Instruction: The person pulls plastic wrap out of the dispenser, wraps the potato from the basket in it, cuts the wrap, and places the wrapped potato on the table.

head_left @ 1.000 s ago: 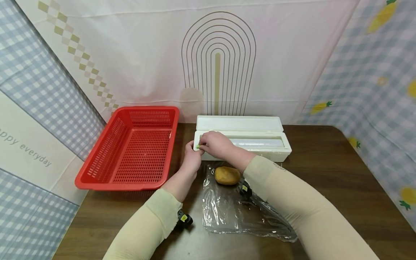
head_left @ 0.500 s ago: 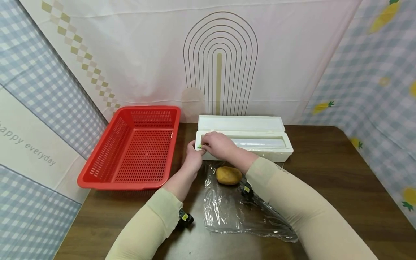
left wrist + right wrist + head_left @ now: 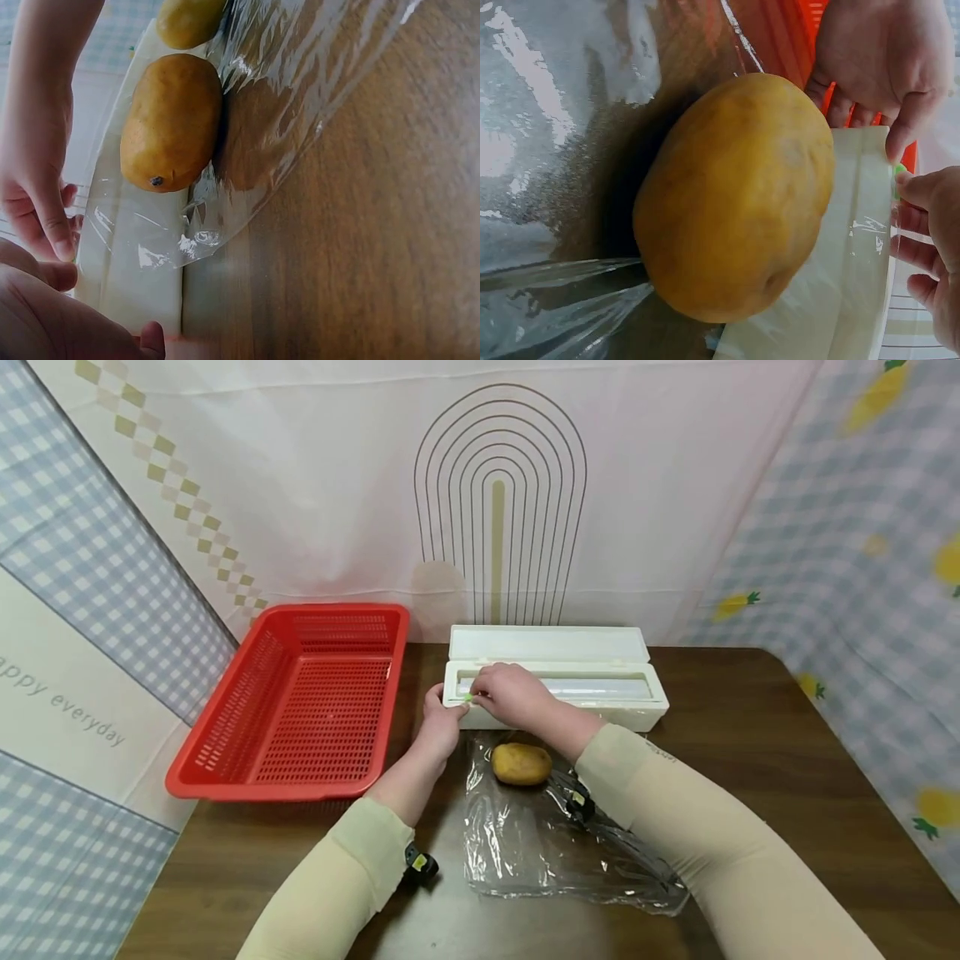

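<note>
2 hands, head view: the left hand [image 3: 437, 722] grips the left end of the white box [image 3: 622, 718]; the right hand [image 3: 513, 693], fingers bunched narrow, pinches a green tab [image 3: 468, 698] on the box's front rim, near that same end.
Box axis, head view: its length runs left to right, so most of the rim lies to the right of the tab; the left hand is nearer the box's end.
Fruit, head view: 1 mango-like fruit [image 3: 521, 764] rests on clear film [image 3: 517, 852] just in front of the box; the red basket [image 3: 285, 792] stands to its left.
Left thumb, left wrist view: on the box's rim, close to the right fingertips; the tab is not clear.
Green tab, right wrist view: at the box's rim, between left thumb and right fingertips.
</note>
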A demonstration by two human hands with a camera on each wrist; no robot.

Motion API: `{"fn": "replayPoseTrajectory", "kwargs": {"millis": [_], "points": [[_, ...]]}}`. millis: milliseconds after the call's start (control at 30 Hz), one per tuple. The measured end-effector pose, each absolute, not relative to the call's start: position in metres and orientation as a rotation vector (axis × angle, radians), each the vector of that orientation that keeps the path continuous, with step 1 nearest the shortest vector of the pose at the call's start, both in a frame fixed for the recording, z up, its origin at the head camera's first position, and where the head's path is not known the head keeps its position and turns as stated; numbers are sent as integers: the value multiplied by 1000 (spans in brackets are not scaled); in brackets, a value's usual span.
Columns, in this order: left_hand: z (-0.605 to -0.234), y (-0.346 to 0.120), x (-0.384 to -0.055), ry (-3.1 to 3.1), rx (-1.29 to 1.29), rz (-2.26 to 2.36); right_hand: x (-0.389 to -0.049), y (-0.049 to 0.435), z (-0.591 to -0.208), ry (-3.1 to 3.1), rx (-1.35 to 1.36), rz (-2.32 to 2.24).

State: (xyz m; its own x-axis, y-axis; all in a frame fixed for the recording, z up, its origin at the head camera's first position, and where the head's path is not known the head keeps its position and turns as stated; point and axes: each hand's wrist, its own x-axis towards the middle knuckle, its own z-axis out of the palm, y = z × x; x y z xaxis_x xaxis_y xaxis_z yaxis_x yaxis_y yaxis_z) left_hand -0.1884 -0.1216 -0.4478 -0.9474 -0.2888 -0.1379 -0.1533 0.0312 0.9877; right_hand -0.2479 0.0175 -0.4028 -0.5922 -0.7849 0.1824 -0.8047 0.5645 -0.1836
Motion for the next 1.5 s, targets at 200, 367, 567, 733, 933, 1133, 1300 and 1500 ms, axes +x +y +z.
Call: {"fn": "replayPoseTrajectory", "kwargs": {"millis": [200,367,567,733,933,1133,1300,1500], "points": [[-448,-120,-191,-2192,472,-2073,-248,21,-407,-2673,1342,344],[-448,-120,-192,-2196,488,-2072,-247,28,-404,-2698,1338,315],[-446,-123,-191,-2190,509,-2079,-249,37,-405,-2697,1340,321],[-448,-122,-192,-2183,490,-2098,-249,40,-407,-2695,1327,334],[-447,-121,-190,-2185,517,-2141,-245,39,-410,-2720,1314,351],[-444,-121,-190,-2210,620,-2106,-242,36,-412,-2709,1315,358],[-443,-119,-195,-2215,662,-2022,-242,35,-412,-2670,1324,375],[-449,-116,-201,-2274,642,-1898,-243,37,-411,-2685,1287,379]]}}
